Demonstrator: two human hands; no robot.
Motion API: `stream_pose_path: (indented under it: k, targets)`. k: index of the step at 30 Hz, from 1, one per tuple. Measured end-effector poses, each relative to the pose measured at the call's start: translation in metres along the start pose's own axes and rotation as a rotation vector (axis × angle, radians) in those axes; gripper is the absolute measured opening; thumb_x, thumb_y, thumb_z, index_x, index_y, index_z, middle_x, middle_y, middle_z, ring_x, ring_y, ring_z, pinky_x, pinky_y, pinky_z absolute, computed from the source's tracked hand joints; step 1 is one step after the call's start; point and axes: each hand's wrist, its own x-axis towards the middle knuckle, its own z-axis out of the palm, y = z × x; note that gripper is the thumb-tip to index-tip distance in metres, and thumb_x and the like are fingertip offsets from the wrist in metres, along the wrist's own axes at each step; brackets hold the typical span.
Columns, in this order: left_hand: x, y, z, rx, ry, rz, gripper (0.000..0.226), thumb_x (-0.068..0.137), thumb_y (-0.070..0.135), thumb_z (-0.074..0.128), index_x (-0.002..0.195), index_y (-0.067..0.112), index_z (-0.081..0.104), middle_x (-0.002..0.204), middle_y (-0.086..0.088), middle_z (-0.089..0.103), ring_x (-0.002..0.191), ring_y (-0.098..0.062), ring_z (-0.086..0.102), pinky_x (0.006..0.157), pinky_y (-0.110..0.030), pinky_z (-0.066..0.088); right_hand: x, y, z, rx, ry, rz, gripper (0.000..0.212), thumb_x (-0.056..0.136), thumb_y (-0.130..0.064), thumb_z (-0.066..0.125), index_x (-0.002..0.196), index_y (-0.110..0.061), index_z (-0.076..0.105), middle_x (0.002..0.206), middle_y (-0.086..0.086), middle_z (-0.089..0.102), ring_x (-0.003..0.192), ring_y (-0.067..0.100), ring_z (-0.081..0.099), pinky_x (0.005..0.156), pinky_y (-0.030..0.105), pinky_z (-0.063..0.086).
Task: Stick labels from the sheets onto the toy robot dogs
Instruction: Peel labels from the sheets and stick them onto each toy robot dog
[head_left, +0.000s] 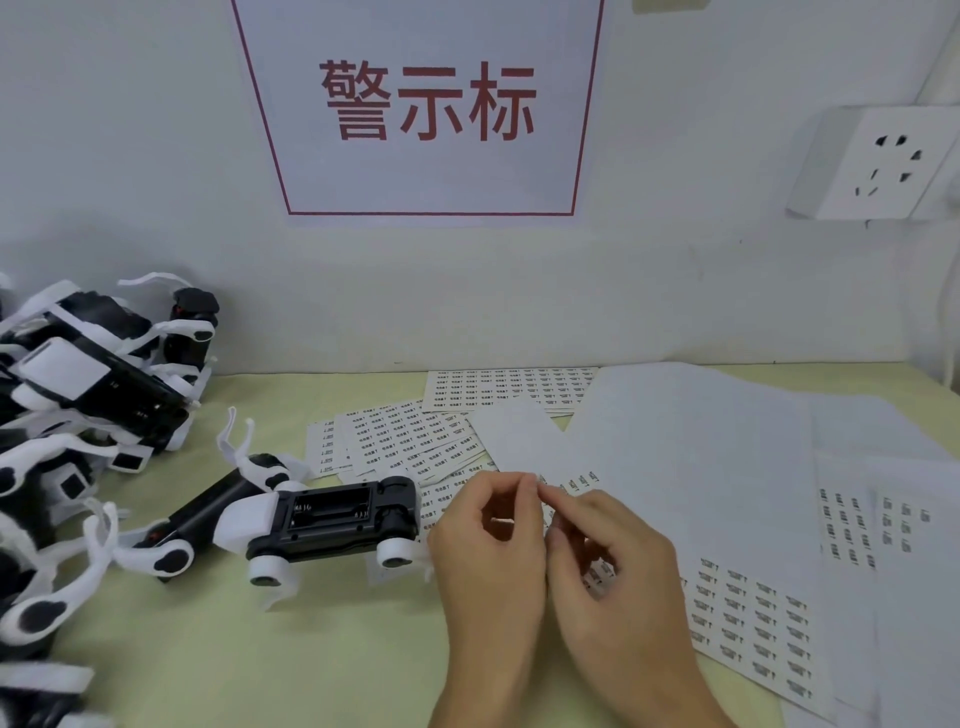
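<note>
Label (540, 480) pinched btwn left hand (493, 561) & right hand (613, 571), above sheets (748, 613).

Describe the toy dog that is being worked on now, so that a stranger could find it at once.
Start at the red-framed sign on the wall and look straight down to the table. The toy dog lies alone just left of the two hands, belly up. Unlike the heaped dogs at far left, its open black battery bay shows.

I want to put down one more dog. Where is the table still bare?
Bare yellow-green table lies in front of the upturned black-and-white toy dog, between the dog pile at left and the left hand. The right side and back are crowded with white label sheets.
</note>
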Motion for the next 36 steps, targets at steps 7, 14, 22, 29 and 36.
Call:
stream_pose_path:
  k: [7,14,22,29,36]
  targets:
    - [-0.002,0.004,0.000,-0.012,-0.102,0.013,0.027,0.093,0.006,0.064,0.080,0.027,0.076,0.079,0.008,0.074,0.077,-0.012,0.070,0.069,-0.026,0.056,0.004,0.001,-0.004,0.042,0.081,0.087,0.027,0.088,-0.005,0.068,0.097,-0.029,0.075,0.076,-0.006,0.065,0.071,0.013,0.063,0.061,0.015,0.048]
    - [-0.001,0.004,-0.001,-0.061,-0.171,-0.083,0.029,0.092,0.001,0.062,0.090,0.027,0.073,0.085,0.006,0.074,0.080,-0.009,0.068,0.068,-0.029,0.056,0.009,0.002,-0.015,0.273,0.118,0.266,0.016,0.087,-0.002,0.068,0.083,-0.017,0.067,0.073,-0.001,0.067,0.064,0.007,0.061,0.061,0.014,0.049]
    - [0.000,0.006,-0.001,-0.093,-0.234,-0.081,0.023,0.089,0.002,0.067,0.076,0.020,0.073,0.076,0.002,0.072,0.075,-0.012,0.068,0.064,-0.020,0.052,0.009,0.000,-0.016,0.278,0.066,0.298,0.014,0.088,-0.004,0.066,0.081,-0.016,0.068,0.073,0.001,0.067,0.067,0.009,0.063,0.060,0.017,0.050]
    - [0.002,0.004,-0.002,-0.167,-0.176,-0.148,0.016,0.086,0.007,0.072,0.074,0.018,0.076,0.073,0.000,0.073,0.072,-0.011,0.067,0.064,-0.020,0.050,0.010,0.005,-0.013,0.256,0.102,0.338,0.015,0.090,-0.007,0.066,0.088,-0.022,0.068,0.066,-0.001,0.063,0.059,0.009,0.058,0.057,0.019,0.050]
    - [0.002,0.008,-0.001,-0.153,-0.195,-0.149,0.025,0.086,0.006,0.072,0.074,0.027,0.078,0.073,0.001,0.075,0.069,-0.007,0.069,0.062,-0.016,0.049,0.011,0.005,-0.011,0.245,0.130,0.318,0.012,0.089,-0.012,0.069,0.083,-0.022,0.071,0.070,0.000,0.068,0.062,0.008,0.064,0.058,0.018,0.052]
